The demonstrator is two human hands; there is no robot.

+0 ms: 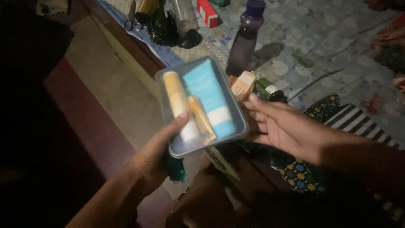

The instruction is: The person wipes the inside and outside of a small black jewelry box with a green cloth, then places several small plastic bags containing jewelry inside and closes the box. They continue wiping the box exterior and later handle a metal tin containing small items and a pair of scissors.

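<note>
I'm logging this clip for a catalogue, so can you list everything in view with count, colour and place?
clear plastic tray: one, transparent grey, centre, held up by the left hand
blue tube: one, light blue with white cap, in the tray
orange tubes: two, yellow-orange, in the tray beside the blue tube
purple bottle: one, dark purple, upright on the patterned cloth behind the tray
small orange box: one, orange and white, right of the tray
green bottle: one, dark green, lying beside the box
red box: one, red, top centre
patterned cloth: one, pale blue-grey, top right
left hand: thumb on the tray's front edge
right hand: open, fingers at the tray's right edge
</note>
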